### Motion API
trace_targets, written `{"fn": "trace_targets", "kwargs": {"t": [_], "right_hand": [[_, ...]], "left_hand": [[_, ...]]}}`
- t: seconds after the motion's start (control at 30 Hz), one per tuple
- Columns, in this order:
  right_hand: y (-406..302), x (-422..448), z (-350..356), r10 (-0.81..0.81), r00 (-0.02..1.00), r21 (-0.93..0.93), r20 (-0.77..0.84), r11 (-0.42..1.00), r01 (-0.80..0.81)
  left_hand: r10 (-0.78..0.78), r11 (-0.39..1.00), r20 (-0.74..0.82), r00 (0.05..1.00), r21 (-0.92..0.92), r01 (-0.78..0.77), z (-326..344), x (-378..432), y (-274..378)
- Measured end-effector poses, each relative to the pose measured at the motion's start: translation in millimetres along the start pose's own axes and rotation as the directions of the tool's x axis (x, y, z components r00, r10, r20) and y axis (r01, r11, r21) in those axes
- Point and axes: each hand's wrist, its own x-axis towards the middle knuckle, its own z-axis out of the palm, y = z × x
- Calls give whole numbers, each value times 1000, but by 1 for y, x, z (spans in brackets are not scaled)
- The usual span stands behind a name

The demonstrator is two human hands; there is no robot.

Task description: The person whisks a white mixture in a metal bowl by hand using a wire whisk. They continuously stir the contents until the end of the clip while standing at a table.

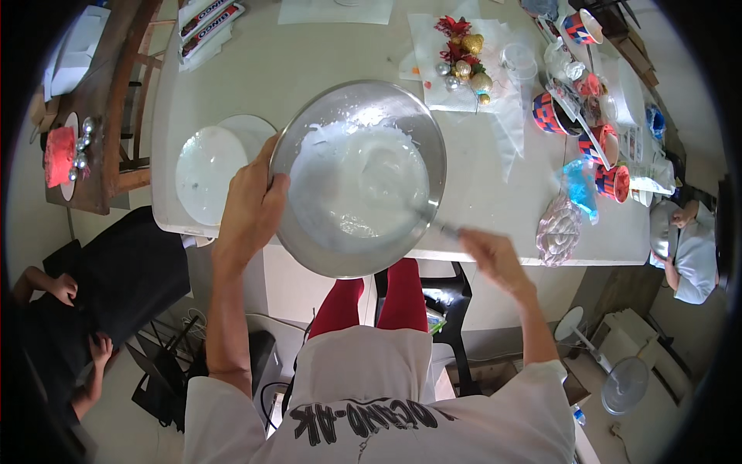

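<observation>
A large stainless steel mixing bowl (437,156) is tilted towards me over the table's near edge. White, glossy cream (377,174) lies in it and smears its inner wall. My left hand (255,203) grips the bowl's left rim, thumb on the inner side. My right hand (493,258) is closed around the handle of a utensil (440,227) whose far part is blurred inside the bowl, so its kind cannot be told. Left of the bowl sits a round white cake or foam disc (210,174), partly beside another round white board (252,130).
Christmas ornaments (464,58) lie on white paper at the back. Patterned paper tubs (611,182), a blue plastic bag (579,182) and piping bags crowd the table's right side. A red cake (59,156) stands on a wooden table at left. Other people are at both sides.
</observation>
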Motion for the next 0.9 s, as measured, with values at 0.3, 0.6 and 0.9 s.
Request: {"fn": "trace_targets", "kwargs": {"t": [0.3,0.6,0.9], "right_hand": [[13,7,4,-57,991,-146,120,987,74],[23,3,5,-74,997,-96,27,992,76],[9,-6,11,1,987,97,162,995,-17]], "left_hand": [[-101,992,102,990,84,92,-7,3,0],[76,996,63,995,44,-79,-4,0,0],[-39,999,98,994,-30,42,-11,-13,-8]]}}
